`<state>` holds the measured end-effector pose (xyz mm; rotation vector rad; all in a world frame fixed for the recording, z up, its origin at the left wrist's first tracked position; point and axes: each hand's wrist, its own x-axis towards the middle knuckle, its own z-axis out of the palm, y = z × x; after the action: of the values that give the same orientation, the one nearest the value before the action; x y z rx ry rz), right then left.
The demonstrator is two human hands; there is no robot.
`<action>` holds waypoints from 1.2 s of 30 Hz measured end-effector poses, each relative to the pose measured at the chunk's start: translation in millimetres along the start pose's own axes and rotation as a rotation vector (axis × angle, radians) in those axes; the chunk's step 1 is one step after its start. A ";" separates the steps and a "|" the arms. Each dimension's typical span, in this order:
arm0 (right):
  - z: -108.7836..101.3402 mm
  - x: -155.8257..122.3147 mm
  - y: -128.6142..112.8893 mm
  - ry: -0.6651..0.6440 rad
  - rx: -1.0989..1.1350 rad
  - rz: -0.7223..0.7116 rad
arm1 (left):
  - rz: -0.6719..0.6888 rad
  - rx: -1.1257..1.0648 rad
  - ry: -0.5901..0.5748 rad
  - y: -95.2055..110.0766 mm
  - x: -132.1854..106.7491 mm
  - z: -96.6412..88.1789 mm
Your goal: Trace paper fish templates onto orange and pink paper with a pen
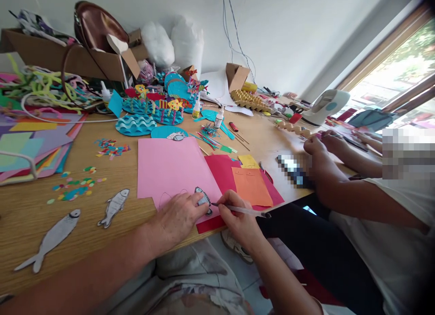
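My left hand (pixel 181 217) lies on a sheet of pink paper (pixel 171 161), its fingers pressing a small paper fish cut-out (pixel 202 197) flat from above. Beside it on the pink sheet are thin drawn outlines. In my right hand (pixel 239 221) is a clear-barrelled pen (pixel 243 209), its tip touching or very close to the right edge of the fish. Two more grey paper fish lie on the table to the left, a large one (pixel 54 237) and a smaller one (pixel 115 206).
Red paper (pixel 220 170) and an orange piece (pixel 250 188) lie at right, scissors (pixel 267 172) beside them. Confetti (pixel 76 188) and coloured sheets (pixel 37 138) are at left. Blue sea models (pixel 136 124) and glue bottles (pixel 219 118) stand behind. At right, another person's hands (pixel 322 145) work near a phone (pixel 292 167).
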<state>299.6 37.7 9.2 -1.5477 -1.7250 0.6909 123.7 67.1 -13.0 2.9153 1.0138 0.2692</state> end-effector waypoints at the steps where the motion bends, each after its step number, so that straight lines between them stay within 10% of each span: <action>1: 0.6 0.5 0.4 0.003 -0.003 0.001 | 0.003 -0.004 0.000 0.0 0.1 -0.3; 36: 0.5 -3.7 -2.1 -0.021 -0.120 -0.061 | -0.003 -0.049 -0.023 1.4 0.0 -5.9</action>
<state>298.0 33.8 10.0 -1.5663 -1.8503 0.5842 123.5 65.8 -7.1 2.8665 0.9932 0.2557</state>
